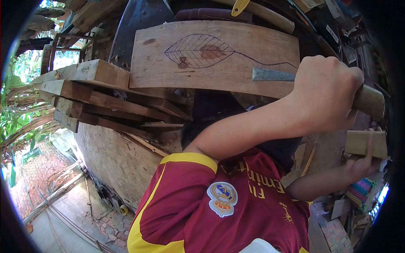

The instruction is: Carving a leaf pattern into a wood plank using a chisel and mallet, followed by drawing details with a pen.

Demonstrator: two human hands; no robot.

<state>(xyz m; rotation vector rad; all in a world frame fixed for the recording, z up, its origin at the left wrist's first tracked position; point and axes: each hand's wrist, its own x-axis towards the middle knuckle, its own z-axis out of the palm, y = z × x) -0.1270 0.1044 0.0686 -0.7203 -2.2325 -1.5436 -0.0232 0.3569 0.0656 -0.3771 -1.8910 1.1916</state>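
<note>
Left hand (324, 93) fist-tight around chisel (273, 75)

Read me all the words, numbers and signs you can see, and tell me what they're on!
I won't copy out printed words, but here's where they are:
Maroon shirt: big yellow lettering across the chest.
Badge on the shirt: a white-edged crest sign.
Dark cloth: small, faint lettering, too dim to read.
Pale label, upper right: too small to read.
Wooden board: a leaf drawing, no writing visible.
</note>
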